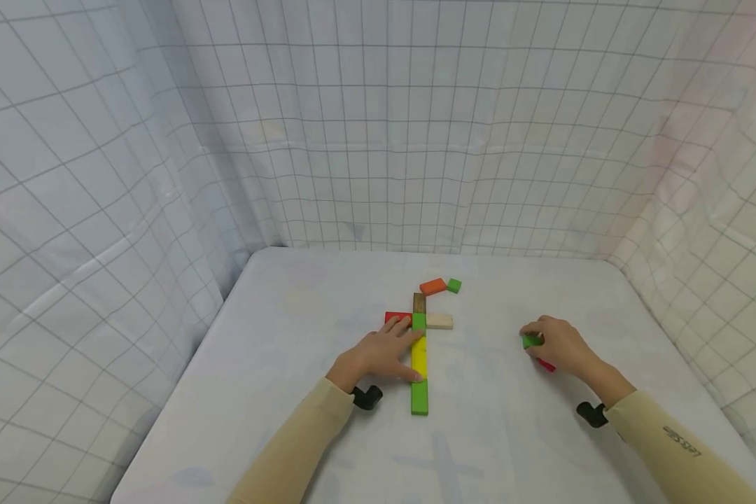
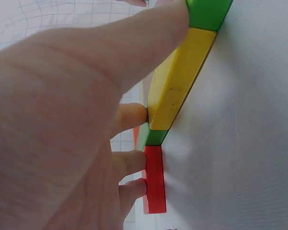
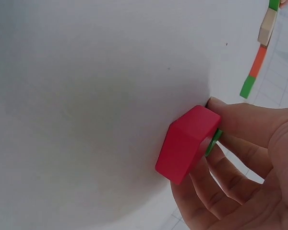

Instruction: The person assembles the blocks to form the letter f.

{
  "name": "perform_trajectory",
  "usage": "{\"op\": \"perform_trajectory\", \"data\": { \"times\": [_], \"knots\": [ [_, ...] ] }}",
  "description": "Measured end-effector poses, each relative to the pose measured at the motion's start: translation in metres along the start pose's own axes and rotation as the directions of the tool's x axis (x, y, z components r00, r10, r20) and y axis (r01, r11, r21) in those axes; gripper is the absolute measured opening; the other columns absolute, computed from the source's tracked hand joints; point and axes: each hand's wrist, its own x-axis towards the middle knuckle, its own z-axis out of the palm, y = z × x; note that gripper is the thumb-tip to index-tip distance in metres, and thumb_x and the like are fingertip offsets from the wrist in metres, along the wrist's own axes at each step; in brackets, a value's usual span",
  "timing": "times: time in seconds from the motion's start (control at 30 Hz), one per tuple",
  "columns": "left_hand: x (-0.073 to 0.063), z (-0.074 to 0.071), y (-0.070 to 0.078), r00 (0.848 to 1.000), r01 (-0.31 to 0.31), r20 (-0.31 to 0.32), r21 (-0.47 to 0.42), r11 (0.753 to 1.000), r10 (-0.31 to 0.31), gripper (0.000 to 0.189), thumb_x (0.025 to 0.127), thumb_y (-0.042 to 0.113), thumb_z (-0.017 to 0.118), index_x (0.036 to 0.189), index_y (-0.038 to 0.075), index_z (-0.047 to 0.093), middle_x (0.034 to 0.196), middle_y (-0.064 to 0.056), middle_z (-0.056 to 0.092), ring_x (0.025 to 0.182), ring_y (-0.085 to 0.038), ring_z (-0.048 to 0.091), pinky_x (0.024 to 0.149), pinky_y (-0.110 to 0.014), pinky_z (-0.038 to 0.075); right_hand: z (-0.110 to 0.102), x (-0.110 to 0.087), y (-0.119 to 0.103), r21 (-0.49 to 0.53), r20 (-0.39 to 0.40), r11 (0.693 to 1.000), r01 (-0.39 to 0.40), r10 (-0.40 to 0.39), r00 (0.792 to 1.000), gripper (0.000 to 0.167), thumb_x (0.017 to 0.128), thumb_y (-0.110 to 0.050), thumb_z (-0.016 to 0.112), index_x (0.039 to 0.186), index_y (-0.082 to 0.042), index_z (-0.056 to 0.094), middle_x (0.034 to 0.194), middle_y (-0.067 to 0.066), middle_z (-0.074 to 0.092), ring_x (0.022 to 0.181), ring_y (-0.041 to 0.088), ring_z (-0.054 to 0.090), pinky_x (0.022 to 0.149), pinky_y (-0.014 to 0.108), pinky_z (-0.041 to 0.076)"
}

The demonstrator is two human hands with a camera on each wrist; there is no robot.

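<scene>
My left hand (image 1: 384, 353) lies spread over a line of blocks in the head view. Its fingertips touch a red block (image 2: 156, 179) and a green block (image 1: 418, 320); the thumb reaches the joint between a yellow block (image 1: 419, 358) and a lower green block (image 1: 419, 400). Off to the right, my right hand (image 1: 561, 343) has thumb and fingers around a small green block (image 1: 531, 341). A red block with slanted faces (image 3: 185, 143) sits beside that green one, under the palm; whether the fingers grip it too is unclear.
Above the line stands a brown block (image 1: 419, 303), with a beige block (image 1: 441, 321) to its lower right. Farther back lie an orange block (image 1: 432, 287) and a small green block (image 1: 454, 285). Gridded white cloth walls (image 1: 378, 140) enclose the white table (image 1: 277, 294) at the back and sides.
</scene>
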Motion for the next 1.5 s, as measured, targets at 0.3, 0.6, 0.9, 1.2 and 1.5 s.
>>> {"op": "perform_trajectory", "data": {
  "times": [0.3,0.6,0.9,1.2,1.5],
  "knots": [
    [-0.001,-0.001,0.002,1.0,0.002,-0.005,-0.001,1.0,-0.002,0.096,0.084,0.069,0.067,0.161,0.026,0.028,0.168,-0.007,0.011,0.153,-0.028,0.01,0.113,-0.058,0.03,0.003,0.003,-0.001,0.007,-0.022,1.0,-0.016,0.016,1.0,0.033,0.084,-0.01,0.08,0.115,-0.003,0.073,0.096,0.004,0.065,0.083,0.022,0.061,0.068,0.038,0.052],
    [0.001,-0.001,0.002,1.0,0.001,-0.01,0.008,1.0,-0.001,0.095,0.085,0.069,0.066,0.161,0.027,0.028,0.168,-0.006,0.01,0.154,-0.026,0.008,0.113,-0.057,0.03,0.006,0.011,-0.003,0.011,-0.04,1.0,-0.014,0.015,0.999,0.035,0.084,-0.013,0.08,0.117,-0.003,0.073,0.098,0.006,0.066,0.085,0.023,0.062,0.07,0.041,0.053],
    [0.0,-0.002,0.002,1.0,0.004,-0.006,-0.002,1.0,-0.004,0.095,0.085,0.069,0.066,0.161,0.027,0.028,0.169,-0.005,0.01,0.154,-0.025,0.007,0.113,-0.057,0.029,0.009,0.023,-0.004,0.023,-0.048,1.0,-0.02,0.021,0.999,0.037,0.086,-0.018,0.08,0.119,-0.002,0.073,0.097,0.008,0.067,0.083,0.023,0.061,0.068,0.037,0.051],
    [-0.002,-0.003,0.003,1.0,0.008,-0.004,-0.011,1.0,-0.008,0.094,0.085,0.067,0.067,0.161,0.026,0.029,0.168,-0.006,0.011,0.154,-0.026,0.008,0.114,-0.057,0.029,0.015,0.038,-0.01,0.051,-0.059,0.999,-0.007,0.01,0.998,0.039,0.087,-0.02,0.079,0.12,-0.001,0.072,0.102,0.009,0.069,0.087,0.023,0.062,0.073,0.04,0.052],
    [-0.001,-0.002,0.004,1.0,0.013,-0.005,0.007,1.0,-0.013,0.095,0.085,0.069,0.066,0.161,0.027,0.028,0.169,-0.005,0.011,0.154,-0.025,0.009,0.114,-0.056,0.029,0.02,0.055,-0.02,0.099,-0.067,0.994,-0.041,0.048,0.997,0.039,0.088,-0.019,0.079,0.121,-0.001,0.071,0.109,0.012,0.069,0.098,0.028,0.062,0.087,0.049,0.051]
  ]
}}
